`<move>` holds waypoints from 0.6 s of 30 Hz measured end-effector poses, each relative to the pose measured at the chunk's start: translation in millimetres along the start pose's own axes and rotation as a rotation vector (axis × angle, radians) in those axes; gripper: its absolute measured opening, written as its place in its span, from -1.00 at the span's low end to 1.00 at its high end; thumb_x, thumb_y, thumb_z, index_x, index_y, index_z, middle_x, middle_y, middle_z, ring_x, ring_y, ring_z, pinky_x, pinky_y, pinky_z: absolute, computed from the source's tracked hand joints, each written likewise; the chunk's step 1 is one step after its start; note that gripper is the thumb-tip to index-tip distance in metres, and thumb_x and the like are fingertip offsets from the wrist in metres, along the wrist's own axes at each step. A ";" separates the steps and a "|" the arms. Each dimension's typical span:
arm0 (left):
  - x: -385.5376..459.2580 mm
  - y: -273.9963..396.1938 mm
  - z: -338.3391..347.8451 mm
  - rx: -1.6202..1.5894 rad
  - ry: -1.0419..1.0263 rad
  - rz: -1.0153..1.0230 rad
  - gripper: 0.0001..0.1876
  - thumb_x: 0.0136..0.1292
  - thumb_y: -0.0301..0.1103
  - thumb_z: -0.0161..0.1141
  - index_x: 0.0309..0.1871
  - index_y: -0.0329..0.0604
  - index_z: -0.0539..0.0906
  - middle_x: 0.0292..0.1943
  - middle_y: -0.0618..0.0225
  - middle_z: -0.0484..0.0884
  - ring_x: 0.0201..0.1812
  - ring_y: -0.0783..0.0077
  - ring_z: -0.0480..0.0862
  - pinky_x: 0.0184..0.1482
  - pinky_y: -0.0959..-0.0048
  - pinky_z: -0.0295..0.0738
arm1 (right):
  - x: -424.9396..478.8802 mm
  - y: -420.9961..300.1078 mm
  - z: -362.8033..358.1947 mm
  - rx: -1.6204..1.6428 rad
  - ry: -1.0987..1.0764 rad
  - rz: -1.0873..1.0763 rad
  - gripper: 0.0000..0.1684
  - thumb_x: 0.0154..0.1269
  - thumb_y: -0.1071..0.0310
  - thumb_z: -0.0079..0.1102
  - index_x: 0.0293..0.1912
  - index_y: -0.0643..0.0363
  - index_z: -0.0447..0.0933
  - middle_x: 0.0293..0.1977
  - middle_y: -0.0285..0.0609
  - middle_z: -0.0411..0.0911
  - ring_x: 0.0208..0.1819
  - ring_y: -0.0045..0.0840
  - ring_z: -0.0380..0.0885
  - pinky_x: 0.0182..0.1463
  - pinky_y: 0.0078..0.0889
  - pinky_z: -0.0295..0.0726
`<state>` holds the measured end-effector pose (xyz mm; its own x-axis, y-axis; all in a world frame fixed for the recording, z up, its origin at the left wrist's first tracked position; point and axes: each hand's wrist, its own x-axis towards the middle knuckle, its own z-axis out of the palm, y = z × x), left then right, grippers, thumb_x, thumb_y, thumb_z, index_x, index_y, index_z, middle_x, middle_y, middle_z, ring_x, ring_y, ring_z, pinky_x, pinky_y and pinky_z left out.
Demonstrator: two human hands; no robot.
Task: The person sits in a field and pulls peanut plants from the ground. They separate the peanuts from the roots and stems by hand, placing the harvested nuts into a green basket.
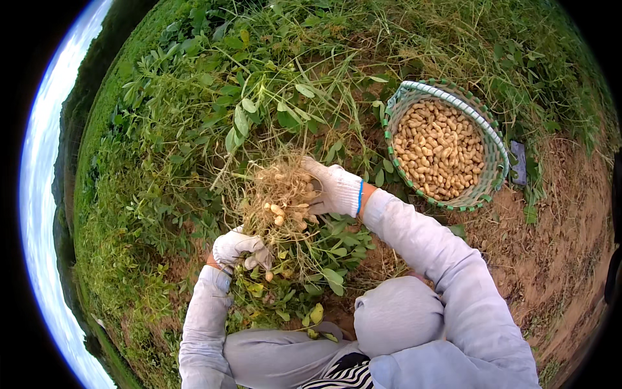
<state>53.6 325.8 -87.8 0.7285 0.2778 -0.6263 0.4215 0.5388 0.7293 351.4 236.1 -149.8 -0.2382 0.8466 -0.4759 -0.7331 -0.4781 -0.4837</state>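
Observation:
A clump of peanut roots (279, 194) with unshelled peanuts hangs between my two gloved hands, its leafy stems spreading above and below. My right hand (335, 189), in a white knit glove with a blue cuff edge, grips the right side of the clump. At the clump's lower left is my left hand (243, 250), also in a white glove, its fingers curled around roots and pods. One peanut (268, 276) dangles just below the left fingers. Up and to the right, a woven green and white basket (493, 187) holds many peanuts in their shells (437, 150).
Leafy peanut plants and grass (160, 131) cover the ground ahead and to the left. A flat grey object (518, 163) lies beside the basket. Bare brown soil (559, 233) with dry litter stretches along the right. My bent knees (398, 316) are close below the hands.

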 end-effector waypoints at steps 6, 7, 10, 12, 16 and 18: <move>12.0 6.0 40.2 0.076 -0.119 -0.239 -0.84 0.28 -0.39 0.36 -0.24 -0.33 0.67 -0.46 0.16 0.71 -0.62 0.48 0.60 -0.52 0.46 0.56 | 7.7 15.2 -3.4 -0.073 -0.030 0.004 -0.27 0.46 -0.15 0.16 0.39 0.14 0.39 0.39 -0.08 0.39 0.35 -0.46 0.42 0.42 -0.10 0.40; 17.8 -1.4 37.6 0.078 -0.202 -0.219 -0.83 0.28 -0.38 0.36 -0.23 -0.34 0.67 -0.45 0.16 0.71 -0.61 0.47 0.60 -0.50 0.45 0.56 | 2.8 13.3 -1.2 -0.077 -0.058 0.042 -0.27 0.45 -0.15 0.17 0.36 0.17 0.42 0.34 -0.09 0.45 0.29 -0.46 0.48 0.39 -0.11 0.44; 19.0 -0.3 40.9 0.150 -0.250 -0.229 -0.82 0.29 -0.37 0.35 -0.23 -0.34 0.67 -0.44 0.17 0.71 -0.60 0.46 0.61 -0.50 0.47 0.56 | -8.7 14.6 0.9 -0.095 -0.055 0.071 -0.31 0.42 -0.18 0.21 0.23 0.20 0.55 0.09 -0.12 0.66 0.04 -0.42 0.67 0.19 -0.17 0.64; 22.7 -5.5 34.5 0.174 -0.256 -0.227 -0.82 0.29 -0.36 0.34 -0.23 -0.33 0.67 -0.44 0.19 0.71 -0.60 0.46 0.61 -0.50 0.47 0.55 | -9.5 13.7 -1.7 -0.051 0.001 0.067 -0.36 0.42 -0.14 0.23 0.20 0.19 0.57 -0.08 -0.19 0.67 -0.11 -0.49 0.67 0.02 -0.25 0.69; 21.5 -10.4 31.8 0.180 -0.243 -0.215 -0.81 0.31 -0.34 0.33 -0.25 -0.32 0.68 -0.45 0.20 0.71 -0.60 0.46 0.61 -0.51 0.47 0.54 | -1.8 15.3 -10.5 -0.068 -0.087 -0.008 -0.31 0.42 -0.13 0.24 0.31 0.16 0.48 0.12 -0.20 0.60 0.03 -0.49 0.64 0.14 -0.18 0.66; 18.8 -9.4 34.9 0.177 -0.219 -0.200 -0.81 0.33 -0.34 0.33 -0.26 -0.31 0.68 -0.45 0.21 0.71 -0.60 0.46 0.61 -0.51 0.47 0.53 | 2.9 18.6 -13.8 -0.087 -0.089 -0.044 -0.28 0.42 -0.15 0.23 0.36 0.12 0.44 0.23 -0.20 0.56 0.13 -0.47 0.62 0.24 -0.13 0.62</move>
<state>82.1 298.3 -96.8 0.7125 -0.0066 -0.7017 0.6406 0.4141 0.6466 345.9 226.4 -170.3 -0.2652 0.8829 -0.3874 -0.6873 -0.4549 -0.5662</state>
